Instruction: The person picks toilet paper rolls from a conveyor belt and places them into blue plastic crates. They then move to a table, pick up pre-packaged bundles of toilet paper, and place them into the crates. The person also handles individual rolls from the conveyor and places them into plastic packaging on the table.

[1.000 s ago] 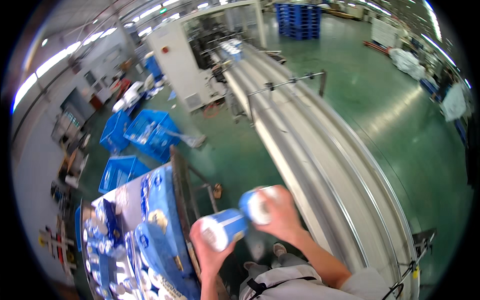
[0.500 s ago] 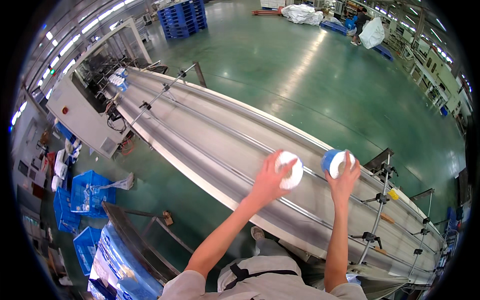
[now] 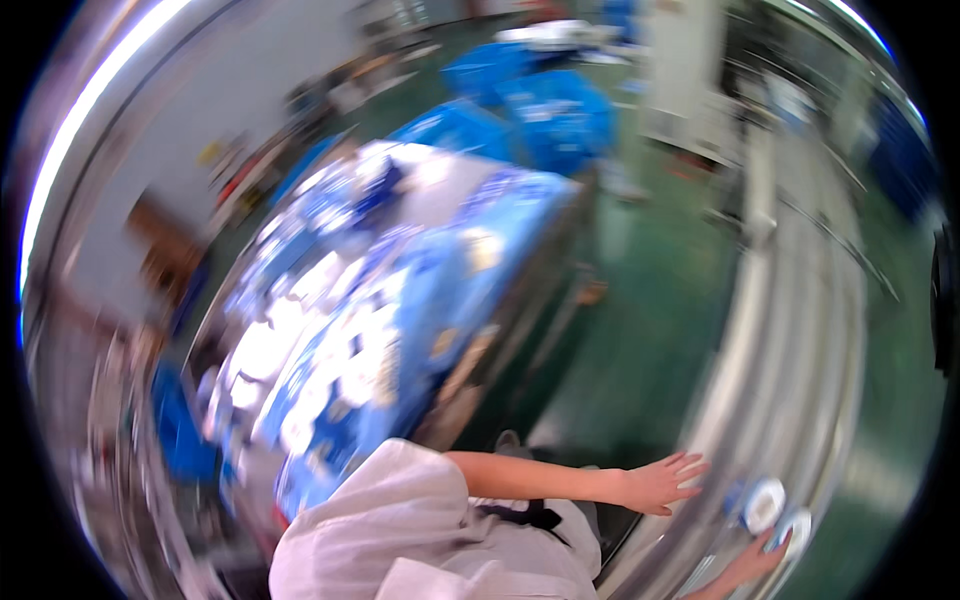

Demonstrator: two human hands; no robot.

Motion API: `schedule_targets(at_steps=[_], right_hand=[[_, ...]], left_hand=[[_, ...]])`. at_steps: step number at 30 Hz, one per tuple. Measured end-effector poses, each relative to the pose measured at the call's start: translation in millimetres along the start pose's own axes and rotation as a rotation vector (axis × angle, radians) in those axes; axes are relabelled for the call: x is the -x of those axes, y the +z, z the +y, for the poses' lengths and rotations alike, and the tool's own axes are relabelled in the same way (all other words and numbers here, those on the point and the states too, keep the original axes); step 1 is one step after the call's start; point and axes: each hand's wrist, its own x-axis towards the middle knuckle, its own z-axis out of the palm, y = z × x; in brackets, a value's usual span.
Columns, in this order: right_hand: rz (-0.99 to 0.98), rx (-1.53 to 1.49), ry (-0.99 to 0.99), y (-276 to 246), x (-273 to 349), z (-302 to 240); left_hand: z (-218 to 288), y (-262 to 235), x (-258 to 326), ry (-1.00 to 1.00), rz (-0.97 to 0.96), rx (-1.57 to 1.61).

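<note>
My left hand (image 3: 663,483) stretches across to the right, its fingers spread and nothing in it, by the near edge of the conveyor (image 3: 738,385). Beyond it, a paper roll (image 3: 764,505) with a white end, a hollow core and a blue wrapper lies on the conveyor, apart from both hands. My right hand (image 3: 752,562), low at the right, has its fingers curled on the rim of a second paper roll (image 3: 797,532), partly hidden by them. Motion blur softens the details.
To my left stands a large table or bin heaped with blue and white plastic packages (image 3: 350,330). Blue crates (image 3: 555,115) sit on the green floor beyond it. A pale machine cabinet (image 3: 690,85) stands at the conveyor's far end.
My view has swung left, toward the heap of packages. My left hand has let go of its roll and opened; that roll lies on the conveyor. My right hand stays at its roll.
</note>
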Motion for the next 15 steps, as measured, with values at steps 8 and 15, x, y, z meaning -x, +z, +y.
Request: schedule_targets(at_steps=[8, 15], right_hand=[[-1.175, -0.576, -0.639, 112, 120, -451], [-1.151, -0.595, -1.714, 131, 343, -599]], left_hand=[[30, -234, 313, -0.995, 0.770, -0.368], [149, -222, 517, -2.003, 0.622, -0.705]])
